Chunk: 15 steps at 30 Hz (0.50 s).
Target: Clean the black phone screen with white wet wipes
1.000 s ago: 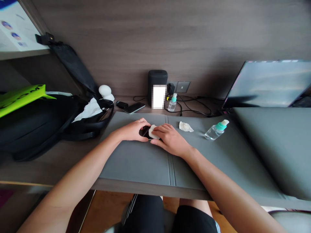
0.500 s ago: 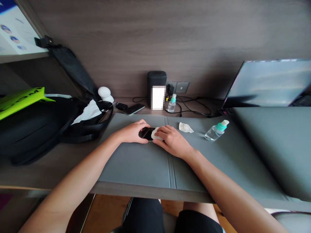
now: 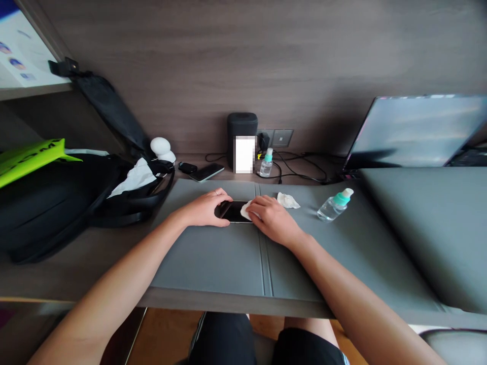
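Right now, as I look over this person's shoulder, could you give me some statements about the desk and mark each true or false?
1. The left hand holds one end of a dark phone. True.
2. The right hand is holding a bottle. False: its fingers are on a white wipe, which lies against the phone.
3. A crumpled white piece lies on the gray mat. True.
4. The bottle nearest the black cylinder stands on the mat. False: that bottle stands behind the mat.
5. The black bag is on the left side of the desk. True.
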Tool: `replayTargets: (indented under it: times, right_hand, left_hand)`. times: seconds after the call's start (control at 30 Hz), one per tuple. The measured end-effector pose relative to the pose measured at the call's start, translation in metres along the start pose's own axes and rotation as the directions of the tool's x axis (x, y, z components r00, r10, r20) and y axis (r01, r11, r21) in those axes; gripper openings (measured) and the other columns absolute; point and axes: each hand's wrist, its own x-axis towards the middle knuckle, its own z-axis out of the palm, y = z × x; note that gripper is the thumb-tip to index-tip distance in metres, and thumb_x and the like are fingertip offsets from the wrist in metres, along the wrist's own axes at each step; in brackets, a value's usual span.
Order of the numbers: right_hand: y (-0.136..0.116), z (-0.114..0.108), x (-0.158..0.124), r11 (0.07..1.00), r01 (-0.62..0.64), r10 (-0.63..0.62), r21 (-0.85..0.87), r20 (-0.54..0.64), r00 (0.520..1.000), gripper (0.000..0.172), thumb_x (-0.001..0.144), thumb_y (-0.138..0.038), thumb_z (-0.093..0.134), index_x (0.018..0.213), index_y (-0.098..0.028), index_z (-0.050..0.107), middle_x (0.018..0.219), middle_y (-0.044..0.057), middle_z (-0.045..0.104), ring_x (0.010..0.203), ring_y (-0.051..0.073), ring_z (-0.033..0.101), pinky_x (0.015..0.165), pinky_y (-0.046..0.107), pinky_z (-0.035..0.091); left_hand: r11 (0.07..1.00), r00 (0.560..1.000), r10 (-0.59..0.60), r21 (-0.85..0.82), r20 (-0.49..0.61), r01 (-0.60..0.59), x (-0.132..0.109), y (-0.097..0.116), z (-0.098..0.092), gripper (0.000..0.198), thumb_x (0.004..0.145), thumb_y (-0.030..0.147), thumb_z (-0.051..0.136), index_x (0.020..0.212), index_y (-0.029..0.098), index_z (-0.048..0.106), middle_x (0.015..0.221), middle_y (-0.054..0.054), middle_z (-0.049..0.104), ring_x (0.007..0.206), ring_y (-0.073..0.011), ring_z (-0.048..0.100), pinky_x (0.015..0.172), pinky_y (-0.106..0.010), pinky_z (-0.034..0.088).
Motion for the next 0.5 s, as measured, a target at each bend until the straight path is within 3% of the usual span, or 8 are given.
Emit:
replayTargets:
  times: [0.1, 0.33, 0.5]
  right_hand:
    - [0.0, 0.002, 0.002, 0.998, 0.039, -0.039, 0.042, 0.004, 0.999, 0.019, 0.099, -0.022, 0.047, 0.098, -0.019, 0.066, 0.096, 0.008, 0.062, 0.088, 0.02, 0.055, 0.08, 0.033, 0.038]
    - [0.01, 0.0, -0.003, 0.997, -0.075, 0.076, 0.012, -0.026, 0.997, 0.02, 0.098, -0.021, 0.048, 0.095, -0.018, 0.067, 0.096, 0.009, 0.063, 0.088, 0.022, 0.055, 0.08, 0.034, 0.039]
    - [0.002, 0.002, 0.0, 0.998, 0.034, -0.035, 0.057, 0.008, 0.999, 0.019, 0.099, -0.023, 0.047, 0.1, -0.019, 0.066, 0.096, 0.008, 0.062, 0.088, 0.021, 0.056, 0.081, 0.034, 0.04]
  left_hand:
    - [1.0, 1.0, 0.0, -0.019, -0.002, 0.0, 0.0, -0.001, 0.0, 0.058, 0.068, 0.037, 0.076, 0.122, 0.025, 0.057, 0.118, -0.005, 0.056, 0.108, -0.0256, 0.059, 0.099, -0.039, 0.045]
    - [1.0, 1.0, -0.011, 0.005, 0.012, 0.011, -0.001, 0.0, -0.001, 0.059, 0.07, 0.04, 0.075, 0.124, 0.026, 0.056, 0.118, -0.004, 0.055, 0.108, -0.0255, 0.058, 0.096, -0.038, 0.046]
    - [1.0, 1.0, -0.007, 0.009, 0.006, 0.007, 0.0, -0.001, 0.001, 0.059, 0.069, 0.038, 0.076, 0.123, 0.025, 0.056, 0.12, -0.005, 0.055, 0.109, -0.0256, 0.058, 0.098, -0.038, 0.045]
